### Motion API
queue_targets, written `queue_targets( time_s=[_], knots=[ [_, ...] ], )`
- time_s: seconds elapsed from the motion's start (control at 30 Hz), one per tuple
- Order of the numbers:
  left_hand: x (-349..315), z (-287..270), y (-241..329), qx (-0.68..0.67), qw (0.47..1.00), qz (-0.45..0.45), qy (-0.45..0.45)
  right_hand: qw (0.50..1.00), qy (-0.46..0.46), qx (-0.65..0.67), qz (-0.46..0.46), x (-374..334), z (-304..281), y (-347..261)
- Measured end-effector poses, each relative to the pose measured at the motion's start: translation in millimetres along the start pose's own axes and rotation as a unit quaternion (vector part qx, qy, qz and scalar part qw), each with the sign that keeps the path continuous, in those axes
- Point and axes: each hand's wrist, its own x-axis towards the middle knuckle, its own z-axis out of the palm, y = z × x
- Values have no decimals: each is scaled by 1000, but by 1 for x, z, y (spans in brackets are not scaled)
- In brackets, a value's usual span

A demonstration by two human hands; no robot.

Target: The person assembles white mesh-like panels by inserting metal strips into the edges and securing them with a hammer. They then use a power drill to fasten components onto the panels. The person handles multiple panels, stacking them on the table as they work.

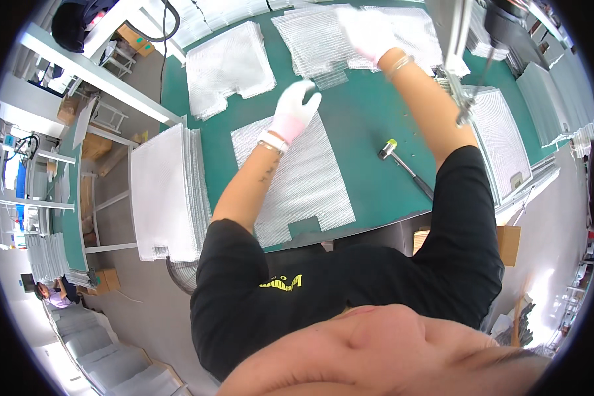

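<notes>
Left hand [294, 111], thumb and fingers parted, over a mesh sheet [305, 181] I would keep flat; the blurred right hand [366, 34] has a grip I cannot tell.

at top centre, the right hand [366, 34] is blurred, and whether it touches the mesh sheets [409, 36] cannot be told. left of centre, the left forearm [251, 177] hides part of a sheet [310, 178]. at upper right, the edge cuts off a black machine [508, 20]. at lower left, a person [61, 295] is too small to make out.
</notes>
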Motion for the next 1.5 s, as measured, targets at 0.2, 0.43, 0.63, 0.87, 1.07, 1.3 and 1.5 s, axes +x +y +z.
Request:
queue_targets(
  time_s=[0.2, 0.43, 0.63, 0.87, 1.07, 1.3, 1.5],
  knots=[
    [51, 36, 10, 145, 986, 28, 83, 979, 189, 19, 68, 34, -44, 89],
    [128, 64, 47, -464, 882, -27, 82, 946, 314, 78, 28, 20, -117, 108],
    [104, 72, 82, -217, 973, 20, 71, 913, 86, 365, 164, -28, -158, 126],
    [81, 94, 88, -366, 927, -2, 78, 848, -107, 465, 231, -171, -100, 164],
    [95, 124, 73, -396, 912, 18, 103, 717, -113, 582, 367, -243, -109, 141],
    [159, 120, 126, -45, 996, 52, -54, 768, -18, 471, 433, -235, -86, 198],
    [142, 94, 132, -106, 992, -50, -41, 795, -49, 249, 551, -246, -16, 298]
  ],
)
